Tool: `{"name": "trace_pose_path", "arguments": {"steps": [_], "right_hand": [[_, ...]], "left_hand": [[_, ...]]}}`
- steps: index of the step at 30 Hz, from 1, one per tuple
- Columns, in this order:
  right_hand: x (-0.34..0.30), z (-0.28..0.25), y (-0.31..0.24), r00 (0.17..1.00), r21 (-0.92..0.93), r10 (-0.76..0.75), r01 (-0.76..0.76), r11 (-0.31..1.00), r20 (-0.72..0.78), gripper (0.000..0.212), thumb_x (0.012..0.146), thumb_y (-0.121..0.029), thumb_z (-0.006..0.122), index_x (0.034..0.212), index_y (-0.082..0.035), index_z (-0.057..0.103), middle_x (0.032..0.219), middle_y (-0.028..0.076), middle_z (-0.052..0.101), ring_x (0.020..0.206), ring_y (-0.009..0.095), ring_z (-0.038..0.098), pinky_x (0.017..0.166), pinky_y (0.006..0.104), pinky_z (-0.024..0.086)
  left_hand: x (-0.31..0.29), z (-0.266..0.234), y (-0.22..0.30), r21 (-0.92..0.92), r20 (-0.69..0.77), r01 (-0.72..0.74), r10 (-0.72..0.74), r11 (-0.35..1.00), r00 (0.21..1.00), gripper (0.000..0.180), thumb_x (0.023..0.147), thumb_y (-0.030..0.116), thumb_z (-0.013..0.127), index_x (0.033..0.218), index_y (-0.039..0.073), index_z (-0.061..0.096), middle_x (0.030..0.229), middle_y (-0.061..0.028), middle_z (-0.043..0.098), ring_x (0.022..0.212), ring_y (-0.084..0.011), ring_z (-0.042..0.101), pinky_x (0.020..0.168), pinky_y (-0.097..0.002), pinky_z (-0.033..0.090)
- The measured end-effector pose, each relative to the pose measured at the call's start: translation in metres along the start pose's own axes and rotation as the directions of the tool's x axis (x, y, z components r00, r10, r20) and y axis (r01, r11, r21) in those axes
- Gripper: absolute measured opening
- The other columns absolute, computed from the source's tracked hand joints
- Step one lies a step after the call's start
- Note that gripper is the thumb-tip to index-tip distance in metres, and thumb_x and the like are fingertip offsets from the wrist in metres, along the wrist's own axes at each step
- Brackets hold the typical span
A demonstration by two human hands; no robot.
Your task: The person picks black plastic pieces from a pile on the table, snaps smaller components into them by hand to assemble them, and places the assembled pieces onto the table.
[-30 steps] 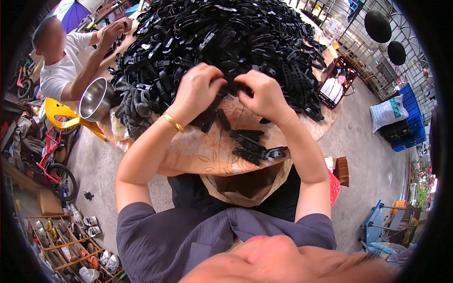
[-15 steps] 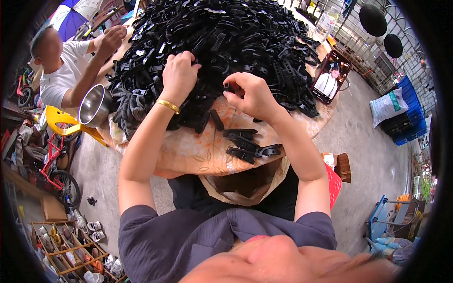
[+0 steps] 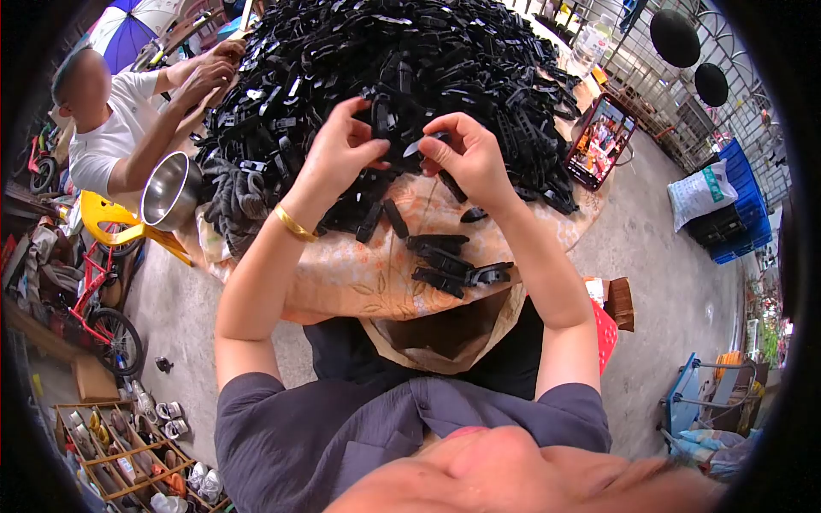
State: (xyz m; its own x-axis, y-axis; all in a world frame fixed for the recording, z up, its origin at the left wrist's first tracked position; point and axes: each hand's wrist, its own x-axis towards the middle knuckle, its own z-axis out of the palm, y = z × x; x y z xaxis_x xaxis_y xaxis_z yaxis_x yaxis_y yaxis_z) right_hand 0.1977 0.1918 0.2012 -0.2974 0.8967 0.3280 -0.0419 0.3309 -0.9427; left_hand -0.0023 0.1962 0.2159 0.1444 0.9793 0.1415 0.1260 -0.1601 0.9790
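A heap of long black plastic pieces [image 3: 428, 51] covers most of the table. My left hand [image 3: 342, 152] is over the heap's near edge, its thumb and forefinger apart. A black piece stands close to its fingertips, and I see no grip on it. Opposite it, my right hand [image 3: 466, 161] pinches a small black plastic piece [image 3: 440, 138]; a pale shiny tip shows beside the thumb. Much of that piece is hidden by the fingers. Several assembled-looking black pieces [image 3: 445, 263] lie on the patterned orange tablecloth [image 3: 342, 278] nearer to me.
Grey gloves [image 3: 235, 201] and a metal bowl [image 3: 171, 190] are at the left, by a yellow chair [image 3: 111, 221]. A co-worker in a white shirt [image 3: 128, 115] sits there, hands at the heap. A phone [image 3: 601, 141] stands at the right. An open sack [image 3: 445, 338] is below the table edge.
My left hand has opened its fingers and turned toward the right hand. The right hand has moved slightly up and right. The co-worker's hands have come down to the heap.
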Motion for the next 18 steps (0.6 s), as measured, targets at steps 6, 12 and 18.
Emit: {"name": "trace_pose_path", "arguments": {"steps": [6, 12, 18], "right_hand": [[0.001, -0.002, 0.003, 0.995, 0.261, 0.097, -0.084, 0.962, -0.038, 0.022, 0.086, -0.008, 0.065, 0.104, 0.003, 0.061, 0.088, 0.009, 0.067, 0.072, 0.011, 0.065, 0.062, 0.0223, 0.054], [-0.003, 0.007, 0.002, 0.993, 0.177, 0.028, -0.007, 0.984, -0.118, 0.021, 0.084, -0.008, 0.067, 0.101, 0.002, 0.064, 0.082, 0.005, 0.068, 0.072, 0.008, 0.063, 0.063, 0.0195, 0.051], [-0.006, 0.014, 0.004, 0.969, -0.04, -0.112, 0.106, 0.994, -0.219, 0.019, 0.083, -0.012, 0.069, 0.095, 0.002, 0.062, 0.076, 0.004, 0.065, 0.065, 0.006, 0.059, 0.059, 0.0197, 0.05]], "left_hand": [[-0.011, 0.021, 0.0, -0.135, 0.174, -0.079, 0.102, 0.988, 0.979, 0.059, 0.074, -0.004, 0.069, 0.127, 0.003, 0.044, 0.099, -0.0052, 0.061, 0.091, -0.0109, 0.061, 0.081, -0.0249, 0.05], [-0.011, 0.025, -0.004, 0.123, 0.039, -0.165, 0.162, 0.979, 0.986, 0.032, 0.074, -0.006, 0.069, 0.105, -0.001, 0.06, 0.093, -0.0047, 0.065, 0.086, -0.0086, 0.062, 0.078, -0.0233, 0.052], [-0.016, 0.029, -0.006, 0.094, 0.005, -0.118, 0.119, 0.988, 0.993, 0.034, 0.08, -0.005, 0.061, 0.114, -0.004, 0.058, 0.099, -0.0083, 0.065, 0.089, -0.0105, 0.062, 0.082, -0.0242, 0.051]]}}
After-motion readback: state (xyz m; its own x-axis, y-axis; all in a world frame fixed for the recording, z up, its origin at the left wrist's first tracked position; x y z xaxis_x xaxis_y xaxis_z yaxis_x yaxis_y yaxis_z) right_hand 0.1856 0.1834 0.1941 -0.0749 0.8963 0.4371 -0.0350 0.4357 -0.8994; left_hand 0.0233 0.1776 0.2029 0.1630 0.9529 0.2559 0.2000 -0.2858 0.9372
